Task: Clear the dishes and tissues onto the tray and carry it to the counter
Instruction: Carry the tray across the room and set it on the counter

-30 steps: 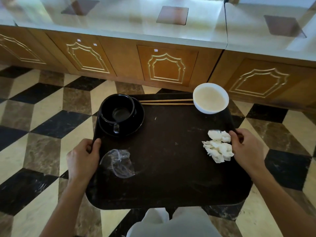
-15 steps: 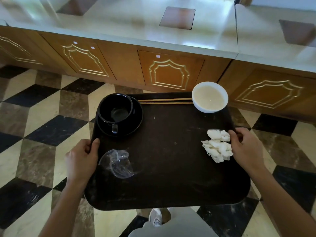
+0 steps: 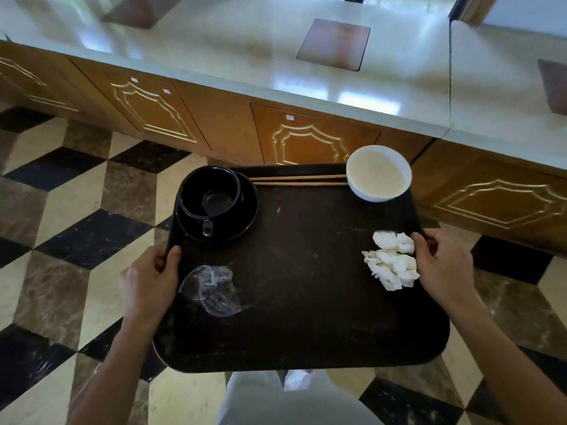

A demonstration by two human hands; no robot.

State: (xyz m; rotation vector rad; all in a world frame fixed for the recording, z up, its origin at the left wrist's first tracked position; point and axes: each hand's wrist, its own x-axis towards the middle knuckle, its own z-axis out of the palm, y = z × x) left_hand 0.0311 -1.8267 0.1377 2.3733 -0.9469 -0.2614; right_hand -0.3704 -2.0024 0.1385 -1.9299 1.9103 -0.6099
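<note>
The pale desk (image 3: 245, 56) lies just beyond the dark tray (image 3: 306, 286), each hand's grip holding a side edge, left hand (image 3: 148, 282) and right hand (image 3: 441, 265), with black cup (image 3: 210, 193) far-left, white bowl (image 3: 379, 173) far-right, chopsticks (image 3: 297, 180) between, tissues (image 3: 389, 260) by the right edge.

Single head-worn view, wide-angle, looks forward and steeply down from above a carried tray (image 3: 300, 302). Close range: tray fills the centre, left hand (image 3: 150, 286) on its left edge, right hand (image 3: 441, 268) on its right edge, both forearms entering from the bottom corners. Camera faces a counter (image 3: 245, 50) with wooden cabinet fronts across the top; checkered floor (image 3: 76, 210) shows left and right. Straight lines bow near frame edges. No second view.
</note>
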